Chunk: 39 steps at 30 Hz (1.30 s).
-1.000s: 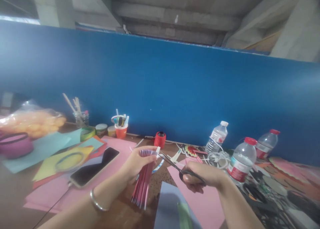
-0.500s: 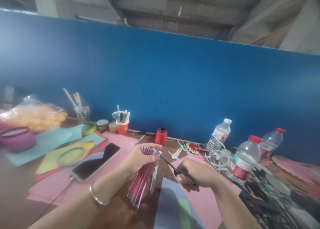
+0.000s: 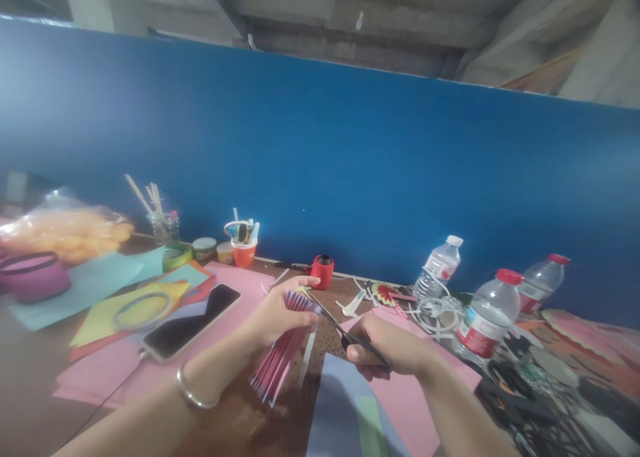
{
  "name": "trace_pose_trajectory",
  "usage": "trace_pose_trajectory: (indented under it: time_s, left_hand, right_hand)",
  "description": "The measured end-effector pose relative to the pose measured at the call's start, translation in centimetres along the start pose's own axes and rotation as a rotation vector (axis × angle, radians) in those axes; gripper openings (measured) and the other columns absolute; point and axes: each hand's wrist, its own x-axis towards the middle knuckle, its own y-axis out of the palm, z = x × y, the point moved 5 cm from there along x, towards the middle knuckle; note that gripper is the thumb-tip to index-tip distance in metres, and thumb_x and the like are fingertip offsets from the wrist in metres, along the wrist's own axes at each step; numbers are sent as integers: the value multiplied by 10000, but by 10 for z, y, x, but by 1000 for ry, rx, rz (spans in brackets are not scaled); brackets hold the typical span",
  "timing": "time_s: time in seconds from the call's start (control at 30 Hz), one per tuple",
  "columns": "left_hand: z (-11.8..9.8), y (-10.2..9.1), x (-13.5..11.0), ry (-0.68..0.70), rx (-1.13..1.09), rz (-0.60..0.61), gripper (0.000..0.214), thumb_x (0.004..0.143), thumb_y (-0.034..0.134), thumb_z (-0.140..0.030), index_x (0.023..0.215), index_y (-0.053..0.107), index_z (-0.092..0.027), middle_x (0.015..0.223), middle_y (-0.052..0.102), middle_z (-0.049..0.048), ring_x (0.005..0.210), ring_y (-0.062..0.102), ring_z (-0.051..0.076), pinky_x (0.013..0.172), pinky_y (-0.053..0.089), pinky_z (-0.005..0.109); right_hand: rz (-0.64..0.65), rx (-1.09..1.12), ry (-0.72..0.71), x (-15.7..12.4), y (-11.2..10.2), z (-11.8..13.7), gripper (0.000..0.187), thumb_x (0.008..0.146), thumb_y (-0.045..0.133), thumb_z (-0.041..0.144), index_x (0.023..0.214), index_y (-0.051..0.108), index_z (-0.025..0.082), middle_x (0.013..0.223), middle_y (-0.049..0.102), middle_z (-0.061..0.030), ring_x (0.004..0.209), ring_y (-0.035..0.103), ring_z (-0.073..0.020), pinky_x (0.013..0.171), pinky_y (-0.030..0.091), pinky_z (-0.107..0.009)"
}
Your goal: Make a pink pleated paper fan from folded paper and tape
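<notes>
My left hand (image 3: 287,314) pinches the upper end of a pleated paper (image 3: 285,364), pink and purple with many narrow folds, which hangs tilted above the brown table. A silver bangle is on that wrist. My right hand (image 3: 377,347) is wrapped round a pair of dark-handled scissors (image 3: 333,320). Their blades point up and left and reach the top edge of the folded paper, beside my left fingertips. Whether the blades are touching the paper I cannot tell. Under my right hand lie a pink sheet (image 3: 410,404) and a grey-blue sheet (image 3: 335,404) with a green strip on it.
A red spool (image 3: 323,272) stands near the blue wall. Left are a phone (image 3: 193,324), coloured sheets (image 3: 95,287), a tool cup (image 3: 245,252) and a bag of orange things (image 3: 75,234). Bottles (image 3: 490,317), white cord (image 3: 440,314) and paper scraps (image 3: 355,304) lie right.
The scissors have shifted slightly left and down, their blades now closer over the paper's top edge. The pleated paper's lower end has swung a little left and up.
</notes>
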Motion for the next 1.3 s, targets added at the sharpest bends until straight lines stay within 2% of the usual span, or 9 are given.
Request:
trace_pose_trajectory:
  time_s: [0.17, 0.33, 0.53, 0.73, 1.0, 1.17, 1.3]
  left_hand:
    - [-3, -2, 0, 63, 82, -42, 559, 635, 671, -107, 1151, 477, -198, 665, 588, -47, 595, 539, 85, 613, 412, 212]
    - [0, -1, 1, 43, 69, -20, 566, 628, 672, -119, 1150, 463, -193, 669, 601, -30, 595, 558, 109, 616, 435, 243]
    - [-1, -5, -1, 69, 115, -72, 520, 622, 672, -135, 1111, 502, -194, 646, 592, -34, 568, 556, 110, 600, 430, 238]
    - [-4, -6, -1, 58, 119, -81, 519, 604, 688, -136, 1087, 502, -184, 640, 591, -34, 563, 563, 118, 595, 430, 244]
    - [-7, -5, -2, 45, 124, -80, 540, 600, 690, -159, 1102, 494, -195, 612, 580, -55, 548, 549, 114, 587, 416, 244]
    - [-10, -6, -3, 50, 162, -134, 532, 582, 698, -163, 1084, 521, -176, 610, 570, -51, 551, 538, 120, 585, 396, 249]
    - [-10, -7, -2, 62, 186, -116, 547, 578, 708, -176, 1089, 513, -176, 628, 562, -50, 581, 534, 124, 605, 397, 252]
  right_hand:
    - [-21, -37, -6, 1, 1, -3, 526, 761, 469, 607, 554, 502, 124, 441, 475, 26, 357, 390, -42, 384, 290, -170]
    - [-28, -21, 1, 1, 2, 1, 512, 760, 484, 587, 544, 506, 123, 418, 452, 34, 357, 377, -43, 376, 274, -170]
    - [-56, -17, -7, 1, 3, 3, 496, 743, 497, 594, 554, 481, 136, 449, 464, 30, 377, 372, -45, 367, 253, -168]
    - [-101, -92, -38, 0, 1, 7, 473, 782, 491, 539, 525, 443, 145, 458, 456, 35, 422, 407, -54, 426, 286, -178]
    - [-115, -164, 40, -1, -1, 3, 425, 799, 502, 462, 516, 449, 149, 453, 455, 38, 424, 401, -60, 423, 275, -187]
    - [-114, -207, 66, -3, -2, 4, 452, 784, 503, 510, 515, 459, 149, 460, 466, 32, 421, 408, -63, 423, 283, -191]
    - [-115, -190, 61, -1, -2, 0, 489, 769, 490, 565, 515, 466, 149, 445, 448, 34, 408, 395, -63, 416, 272, -195]
